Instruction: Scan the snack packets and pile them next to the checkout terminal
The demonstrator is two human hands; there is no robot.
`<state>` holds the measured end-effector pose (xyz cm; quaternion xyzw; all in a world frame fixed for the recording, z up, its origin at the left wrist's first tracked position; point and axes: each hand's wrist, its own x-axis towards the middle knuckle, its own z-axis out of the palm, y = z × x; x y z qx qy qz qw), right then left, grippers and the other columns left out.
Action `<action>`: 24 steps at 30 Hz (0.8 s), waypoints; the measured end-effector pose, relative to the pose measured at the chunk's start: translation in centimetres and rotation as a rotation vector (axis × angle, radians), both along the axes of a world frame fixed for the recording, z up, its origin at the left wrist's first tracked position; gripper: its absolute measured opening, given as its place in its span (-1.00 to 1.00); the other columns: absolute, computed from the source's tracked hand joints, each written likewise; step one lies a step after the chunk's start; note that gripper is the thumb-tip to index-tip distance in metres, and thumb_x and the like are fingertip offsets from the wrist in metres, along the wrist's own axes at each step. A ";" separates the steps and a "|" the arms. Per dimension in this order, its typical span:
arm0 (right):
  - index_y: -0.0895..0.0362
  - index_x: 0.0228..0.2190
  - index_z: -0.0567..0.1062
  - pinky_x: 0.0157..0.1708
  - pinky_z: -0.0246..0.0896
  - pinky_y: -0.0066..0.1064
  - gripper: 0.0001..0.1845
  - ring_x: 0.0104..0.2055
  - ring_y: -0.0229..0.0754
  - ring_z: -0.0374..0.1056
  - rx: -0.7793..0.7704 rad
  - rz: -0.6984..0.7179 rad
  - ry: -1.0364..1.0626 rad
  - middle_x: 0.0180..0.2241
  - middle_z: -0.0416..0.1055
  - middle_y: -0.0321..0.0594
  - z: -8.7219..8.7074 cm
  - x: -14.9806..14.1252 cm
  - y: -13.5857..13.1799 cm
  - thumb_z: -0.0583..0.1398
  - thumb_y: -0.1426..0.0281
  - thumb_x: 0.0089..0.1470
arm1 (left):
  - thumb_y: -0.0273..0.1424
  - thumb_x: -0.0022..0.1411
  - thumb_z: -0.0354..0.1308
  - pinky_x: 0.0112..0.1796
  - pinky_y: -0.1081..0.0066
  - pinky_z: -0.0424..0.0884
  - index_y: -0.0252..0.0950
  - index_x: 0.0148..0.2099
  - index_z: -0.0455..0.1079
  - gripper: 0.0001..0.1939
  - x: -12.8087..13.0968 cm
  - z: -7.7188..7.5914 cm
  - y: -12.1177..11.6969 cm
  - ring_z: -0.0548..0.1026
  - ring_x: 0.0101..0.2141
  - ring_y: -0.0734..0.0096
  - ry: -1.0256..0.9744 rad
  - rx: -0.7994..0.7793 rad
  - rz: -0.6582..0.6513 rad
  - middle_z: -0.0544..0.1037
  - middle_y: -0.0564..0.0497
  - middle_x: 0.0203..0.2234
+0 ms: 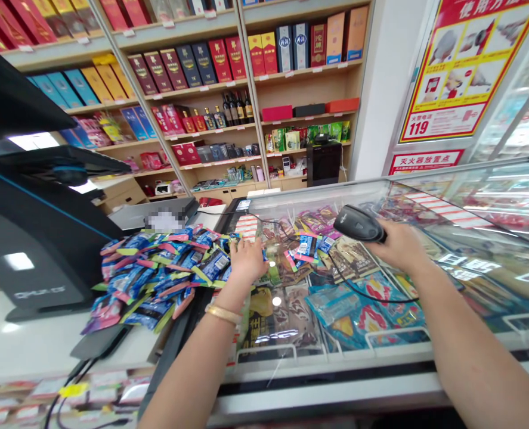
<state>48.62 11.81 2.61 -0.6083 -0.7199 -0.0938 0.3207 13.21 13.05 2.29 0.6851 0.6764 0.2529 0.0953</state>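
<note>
My right hand [401,245] is wrapped round the handle of a black barcode scanner [358,224], held above a glass-topped freezer with its head pointing left. A dark cable hangs from it across the glass. At the right edge of a heap of small blue-and-pink snack packets [161,274], my left hand [247,262] reaches down with fingers apart; its fingertips touch or nearly touch the nearest packets. Several more blue packets [309,245] lie on the glass between my hands, below the scanner. A bracelet [223,314] circles my left wrist.
The freezer [286,387] holds bagged and wrapped ice creams under its glass. A dark checkout terminal [45,250] stands at the left on a white counter [5,351], with cables and a small black box [101,342]. Behind are shelves [201,89] of boxed bottles.
</note>
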 end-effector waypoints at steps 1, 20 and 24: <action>0.02 -0.19 0.65 -0.43 0.25 -0.27 -0.61 -0.32 0.15 0.57 -0.004 0.011 -0.005 -0.38 0.64 -0.10 0.0 -0.2 -0.1 0.24 0.15 -0.06 | -0.61 -0.21 0.42 0.33 -0.15 -0.28 -0.19 -0.06 0.52 -0.42 -0.4 -0.2 0.1 0.25 0.30 -0.32 0.019 -0.028 -0.004 0.58 -0.31 0.04; 0.01 -0.27 0.60 -0.44 0.24 -0.33 -0.72 -0.33 0.08 0.58 -0.012 0.076 -0.034 -0.42 0.63 -0.17 -0.4 -0.8 -0.1 0.24 0.21 -0.06 | -0.52 0.02 0.27 0.11 0.03 0.36 -0.21 -0.28 0.47 -0.82 0.0 1.6 -0.9 0.57 -0.11 -0.07 -0.281 0.058 -0.027 0.63 -0.12 -0.32; 0.01 -0.32 0.59 -0.41 0.27 -0.34 -0.76 -0.30 0.07 0.58 0.000 0.122 -0.016 -0.39 0.63 -0.17 -0.1 -1.3 -0.5 0.24 0.21 -0.06 | -0.48 0.09 0.25 -0.15 0.22 0.56 -0.24 -0.20 0.46 -0.82 -0.1 1.9 -1.9 0.62 -0.32 0.21 -0.892 -0.071 -0.046 0.64 -0.02 -0.36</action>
